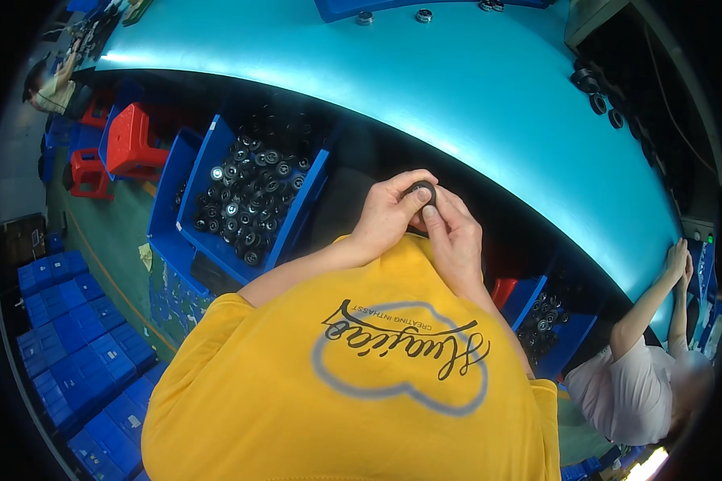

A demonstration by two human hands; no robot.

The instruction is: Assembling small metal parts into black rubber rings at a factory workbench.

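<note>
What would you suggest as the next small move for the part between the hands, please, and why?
I would probably turn the black round part slightly between the left hand and the right hand. Both hands grip it and cover much of it, so only part of its dark rim shows; a small turn might bring the hidden portion into view.

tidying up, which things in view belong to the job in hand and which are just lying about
Likely job:
- dark round part, held by left hand and right hand
- round parts in a blue bin

Likely lying about:
- red stools
- stacked blue crates
</note>
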